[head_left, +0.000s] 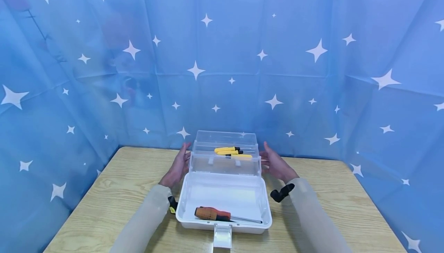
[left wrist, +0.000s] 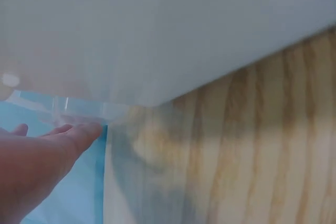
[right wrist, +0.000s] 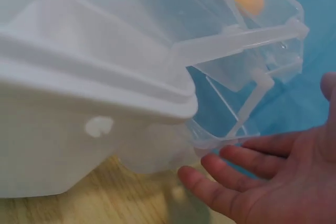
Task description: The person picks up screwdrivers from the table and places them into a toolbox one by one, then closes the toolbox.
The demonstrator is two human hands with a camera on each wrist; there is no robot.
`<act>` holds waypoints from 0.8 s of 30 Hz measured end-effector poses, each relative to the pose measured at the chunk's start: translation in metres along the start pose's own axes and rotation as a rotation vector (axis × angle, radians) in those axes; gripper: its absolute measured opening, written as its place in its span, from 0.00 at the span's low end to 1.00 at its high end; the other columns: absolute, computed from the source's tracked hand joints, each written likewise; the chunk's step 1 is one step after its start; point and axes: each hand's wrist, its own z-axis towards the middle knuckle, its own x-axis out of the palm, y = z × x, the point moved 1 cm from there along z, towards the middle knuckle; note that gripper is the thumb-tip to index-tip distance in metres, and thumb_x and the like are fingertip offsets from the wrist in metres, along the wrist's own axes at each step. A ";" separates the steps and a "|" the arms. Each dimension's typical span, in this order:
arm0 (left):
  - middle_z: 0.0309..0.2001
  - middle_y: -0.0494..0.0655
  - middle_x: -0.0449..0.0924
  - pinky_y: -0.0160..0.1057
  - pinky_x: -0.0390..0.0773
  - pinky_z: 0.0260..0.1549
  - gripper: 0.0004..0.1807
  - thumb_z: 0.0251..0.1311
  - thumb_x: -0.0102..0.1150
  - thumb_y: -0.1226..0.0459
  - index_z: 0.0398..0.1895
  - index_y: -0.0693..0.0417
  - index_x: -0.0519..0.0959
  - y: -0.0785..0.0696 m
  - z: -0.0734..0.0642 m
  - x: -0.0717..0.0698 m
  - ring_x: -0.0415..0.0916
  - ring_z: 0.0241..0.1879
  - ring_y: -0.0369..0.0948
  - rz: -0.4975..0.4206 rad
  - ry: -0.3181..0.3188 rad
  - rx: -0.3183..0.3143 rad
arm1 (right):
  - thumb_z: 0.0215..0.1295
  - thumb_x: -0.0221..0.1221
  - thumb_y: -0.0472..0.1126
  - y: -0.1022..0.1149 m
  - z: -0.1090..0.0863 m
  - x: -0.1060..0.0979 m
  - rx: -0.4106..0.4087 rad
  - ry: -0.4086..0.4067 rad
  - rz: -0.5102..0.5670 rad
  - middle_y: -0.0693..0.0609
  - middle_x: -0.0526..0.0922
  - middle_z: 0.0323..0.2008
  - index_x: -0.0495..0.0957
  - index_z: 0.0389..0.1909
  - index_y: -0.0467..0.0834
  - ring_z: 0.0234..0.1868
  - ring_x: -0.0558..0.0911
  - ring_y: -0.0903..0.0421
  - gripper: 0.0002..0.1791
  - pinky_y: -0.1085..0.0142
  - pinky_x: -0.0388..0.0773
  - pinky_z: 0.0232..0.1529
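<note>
A white toolbox (head_left: 222, 195) stands unfolded on the table, its clear lid (head_left: 227, 136) and clear trays (head_left: 225, 165) swung to the back. At the front of its base lie a screwdriver with an orange-brown and black handle (head_left: 207, 213) and a red-handled one (head_left: 223, 213). Several yellow-handled tools (head_left: 227, 151) lie in the trays. My left hand (head_left: 178, 169) is beside the trays on the left, fingers extended toward the clear plastic. On the other side, my right hand (head_left: 276, 165) has its fingers loosely straight at the lid's lower edge; contact is hard to tell.
The wooden table (head_left: 114, 199) extends on both sides of the toolbox. A blue star-patterned curtain (head_left: 222, 52) hangs close behind the lid. A white front latch (head_left: 222, 235) hangs toward the table's near edge.
</note>
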 end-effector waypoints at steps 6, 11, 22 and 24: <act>0.77 0.61 0.45 0.60 0.50 0.73 0.43 0.72 0.22 0.34 0.80 0.49 0.39 -0.008 0.001 0.003 0.44 0.77 0.57 -0.023 0.025 0.045 | 0.74 0.24 0.70 0.010 -0.004 -0.002 -0.038 0.023 -0.007 0.33 0.51 0.75 0.43 0.77 0.33 0.73 0.58 0.36 0.49 0.45 0.63 0.69; 0.78 0.60 0.43 0.57 0.47 0.74 0.43 0.72 0.23 0.34 0.80 0.49 0.40 -0.015 0.001 0.005 0.41 0.78 0.56 -0.042 0.036 0.087 | 0.74 0.24 0.70 0.019 -0.008 -0.003 -0.074 0.031 -0.026 0.33 0.48 0.76 0.41 0.77 0.33 0.75 0.54 0.35 0.49 0.42 0.57 0.72; 0.79 0.58 0.41 0.62 0.45 0.73 0.39 0.75 0.18 0.38 0.80 0.47 0.39 -0.027 -0.004 0.004 0.36 0.78 0.54 0.001 0.037 0.093 | 0.64 0.33 0.80 0.027 -0.017 -0.005 -0.102 -0.004 -0.049 0.35 0.48 0.77 0.41 0.78 0.35 0.75 0.55 0.35 0.59 0.42 0.56 0.73; 0.79 0.58 0.40 0.62 0.45 0.73 0.41 0.73 0.18 0.36 0.81 0.47 0.38 -0.028 -0.005 0.004 0.35 0.79 0.53 0.004 0.039 0.096 | 0.63 0.33 0.80 0.029 -0.018 -0.004 -0.110 -0.010 -0.064 0.36 0.49 0.77 0.42 0.78 0.36 0.75 0.55 0.35 0.59 0.42 0.56 0.72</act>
